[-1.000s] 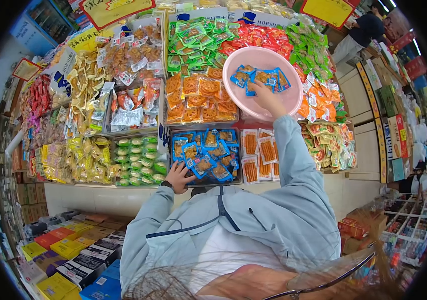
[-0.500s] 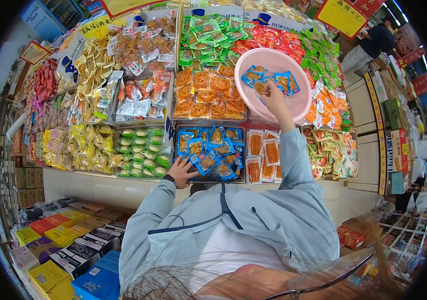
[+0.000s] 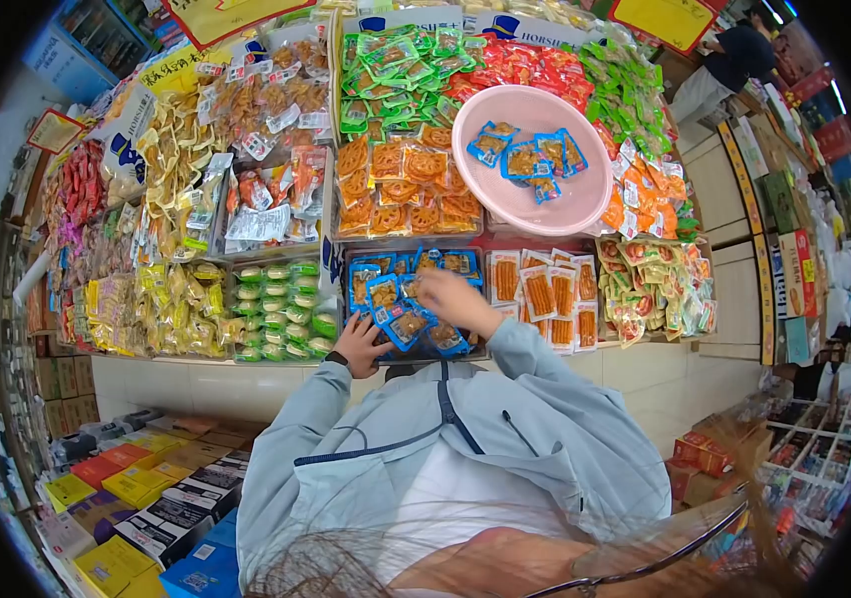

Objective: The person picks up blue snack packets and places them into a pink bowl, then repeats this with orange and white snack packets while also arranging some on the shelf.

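My right hand [image 3: 453,297] is over a bin [image 3: 414,359] of blue snack packets [image 3: 384,293]. Its fingers curl down among them, closed at a packet near the middle of the bin; the fingertips are partly hidden. At the bin's front left corner lies my left hand [image 3: 360,345], fingers spread over the edge and the nearest packets, a dark band on its wrist. Up and to the right, a pink plastic basin [image 3: 485,189] sits tilted on the goods, with several of the same blue packets [image 3: 523,159] inside.
Orange snack packs [image 3: 408,189] lie behind the blue ones. Packs of reddish-brown sticks [image 3: 539,291] are to the right, green-and-white packs [image 3: 276,309] to the left. Cartons [image 3: 161,508] cover the floor at lower left. A person [image 3: 739,60] stands at the far right.
My right hand has moved from the basin down and left to the blue packets in the bin. Another packet now lies loose in the basin. My left hand stays at the bin's corner.
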Tool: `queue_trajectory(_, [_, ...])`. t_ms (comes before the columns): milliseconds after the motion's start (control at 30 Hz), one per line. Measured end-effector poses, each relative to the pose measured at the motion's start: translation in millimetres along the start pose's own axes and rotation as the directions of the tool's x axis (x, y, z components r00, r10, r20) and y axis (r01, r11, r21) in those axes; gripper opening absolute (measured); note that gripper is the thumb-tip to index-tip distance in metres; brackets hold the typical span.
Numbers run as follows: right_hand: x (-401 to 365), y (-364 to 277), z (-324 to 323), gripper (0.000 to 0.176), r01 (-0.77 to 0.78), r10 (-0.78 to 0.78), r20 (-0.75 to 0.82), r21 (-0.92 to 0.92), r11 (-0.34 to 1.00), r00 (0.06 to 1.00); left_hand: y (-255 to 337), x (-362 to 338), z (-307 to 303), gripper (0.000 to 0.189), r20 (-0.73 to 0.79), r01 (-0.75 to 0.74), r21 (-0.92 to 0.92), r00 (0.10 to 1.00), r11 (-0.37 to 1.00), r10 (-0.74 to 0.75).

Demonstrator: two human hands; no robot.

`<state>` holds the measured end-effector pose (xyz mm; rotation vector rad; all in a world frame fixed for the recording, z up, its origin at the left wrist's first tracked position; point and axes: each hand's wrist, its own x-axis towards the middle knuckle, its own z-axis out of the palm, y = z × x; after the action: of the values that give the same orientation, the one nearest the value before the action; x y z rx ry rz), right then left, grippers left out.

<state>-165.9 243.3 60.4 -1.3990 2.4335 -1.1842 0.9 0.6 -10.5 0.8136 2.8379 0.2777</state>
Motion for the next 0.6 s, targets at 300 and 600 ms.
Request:
queue_trajectory(300, [59,120,-183,0.026,-0.529,0.373,-0.414,-0.373,0.763,0.830,5,1,-9,0.067,-0.095,-0.008,-0.023,0.996,1.000,0.006])
queue_trajectory(600, [47,179,-176,0.047,-0.667,0.658,-0.230,-0.499,0.553,0.718,7,1,-16,0.068,-0.093,-0.001,-0.018,0.996,1.000,0.000])
